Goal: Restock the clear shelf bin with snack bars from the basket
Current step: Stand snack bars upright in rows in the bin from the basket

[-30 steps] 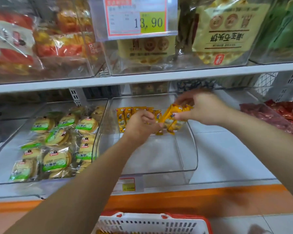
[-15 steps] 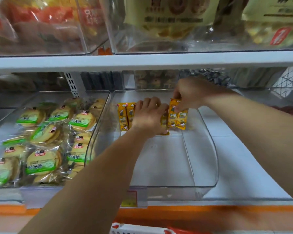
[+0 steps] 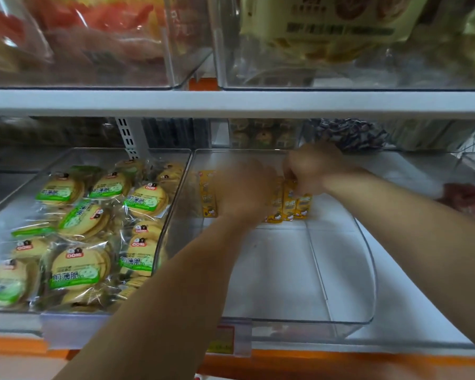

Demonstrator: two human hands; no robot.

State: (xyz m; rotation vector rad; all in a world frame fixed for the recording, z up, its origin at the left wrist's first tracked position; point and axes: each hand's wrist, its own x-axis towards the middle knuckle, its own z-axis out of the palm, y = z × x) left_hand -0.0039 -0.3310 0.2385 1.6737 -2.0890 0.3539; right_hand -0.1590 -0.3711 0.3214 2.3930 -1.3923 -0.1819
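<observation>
Standing upright in a single row at the back of the clear shelf bin (image 3: 369, 272), the orange snack bars (image 3: 289, 202) ran from beyond the left hand (image 3: 244, 191) to just under the right hand (image 3: 313, 169). The right hand's fingers curled down onto the tops of the end bars and seemed to pinch them. The left hand lay over the middle of the row and was too blurred to tell whether it gripped a bar or only steadied the line. The step in hand looked like squaring freshly placed bars against the row. Everything on the near side of the hands in the bin was bare floor, so the restocking seemed barely started. The next move would probably call for letting go without tipping the bars, then drawing both hands back down to the basket, which was out of view, for another handful. To the left of the hands, a neighbouring bin held green-labelled cookie packs (image 3: 77, 266); right of them lay dark red packets (image 3: 468, 200).
</observation>
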